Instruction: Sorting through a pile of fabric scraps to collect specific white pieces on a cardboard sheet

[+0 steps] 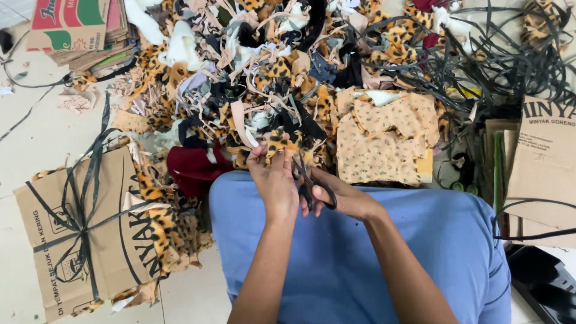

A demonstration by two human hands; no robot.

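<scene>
Snipping a small leopard-print plush fabric scrap [277,141] at frame centre, above the lap.
Left hand [273,180] pinches it taut for cutting; right hand [342,195] grips black-handled scissors [312,183], fingers through loops.

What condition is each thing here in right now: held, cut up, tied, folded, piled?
Left hand: pinching a leopard-print scrap.
Right hand: fingers through the scissors.
Scissors: held, blades up at the scrap; open or closed is unclear.
Scrap pile: loose, tangled heap.
Beige patterned cloth: lying flat on the heap.
Cardboard: flattened, tied with black strap.
Black straps: loose, tangled.
Blue cloth: spread over the lap.
</scene>
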